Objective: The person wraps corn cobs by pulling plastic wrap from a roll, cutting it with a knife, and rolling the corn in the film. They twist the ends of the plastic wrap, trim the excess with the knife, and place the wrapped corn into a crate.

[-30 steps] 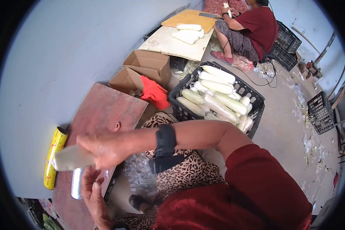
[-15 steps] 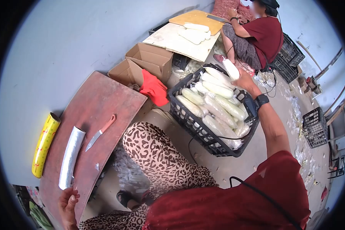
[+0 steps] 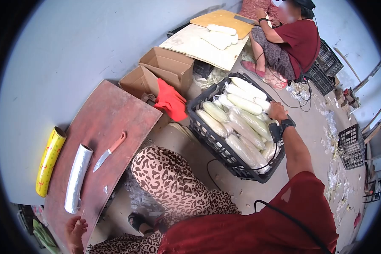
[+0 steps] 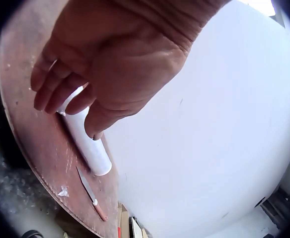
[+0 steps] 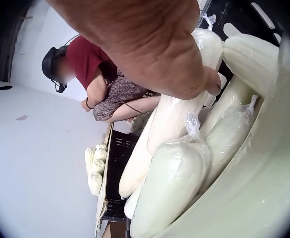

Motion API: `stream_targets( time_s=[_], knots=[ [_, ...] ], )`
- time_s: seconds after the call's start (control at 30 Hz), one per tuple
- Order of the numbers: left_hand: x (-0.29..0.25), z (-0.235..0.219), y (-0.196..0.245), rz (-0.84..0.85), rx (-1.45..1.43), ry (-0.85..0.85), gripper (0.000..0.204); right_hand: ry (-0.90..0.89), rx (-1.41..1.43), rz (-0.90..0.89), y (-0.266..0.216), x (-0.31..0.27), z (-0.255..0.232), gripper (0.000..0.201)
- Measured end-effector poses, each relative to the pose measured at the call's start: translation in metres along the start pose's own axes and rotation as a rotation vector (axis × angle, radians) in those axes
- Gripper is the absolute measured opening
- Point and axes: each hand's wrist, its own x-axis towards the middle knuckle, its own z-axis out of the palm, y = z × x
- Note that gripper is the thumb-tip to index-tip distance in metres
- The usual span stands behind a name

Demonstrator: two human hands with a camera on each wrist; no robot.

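My right hand (image 3: 278, 111) reaches into the black crate (image 3: 218, 149) at its far right side. In the right wrist view its thumb and fingers curl over a film-wrapped white radish (image 5: 172, 116), which lies among other wrapped radishes (image 3: 245, 120). Some of those have knotted or twisted film ends. Over the near end of the reddish board (image 3: 110, 106), my left hand (image 3: 75, 230) hovers, fingers loosely bent and holding nothing. Just beyond its fingertips lies a roll of clear film (image 3: 78, 178). A knife (image 3: 110, 151) with an orange-brown handle rests beside that roll.
A yellow patterned roll (image 3: 51, 161) lies along the wall side. Cardboard boxes (image 3: 167, 70) and a red cloth (image 3: 170, 100) sit beyond the board. Farther off, a person (image 3: 296, 46) sits near a pale board (image 3: 188, 44) bearing peeled radishes. A black cable (image 3: 283, 216) crosses my right side.
My right hand has carried a radish from over the reddish board to the crate and lowered it among the others. My left hand has drawn back to the board's near end.
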Motion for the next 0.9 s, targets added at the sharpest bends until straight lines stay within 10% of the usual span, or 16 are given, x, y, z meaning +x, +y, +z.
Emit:
stream_targets(
  time_s=[0.4, 0.67, 0.9],
  knots=[
    [0.015, 0.007, 0.011, 0.089, 0.021, -0.002, 0.038, 0.070, 0.018, -0.071, 0.001, 0.015, 0.002, 0.046],
    [0.020, 0.028, 0.030, 0.101, 0.127, -0.099, 0.045, 0.372, 0.310, -0.535, -0.080, 0.021, -0.045, 0.041],
    [0.027, 0.032, 0.033, 0.124, 0.252, -0.116, 0.043, -0.222, 0.717, -0.873, -0.207, -0.048, -0.079, 0.023]
  ],
)
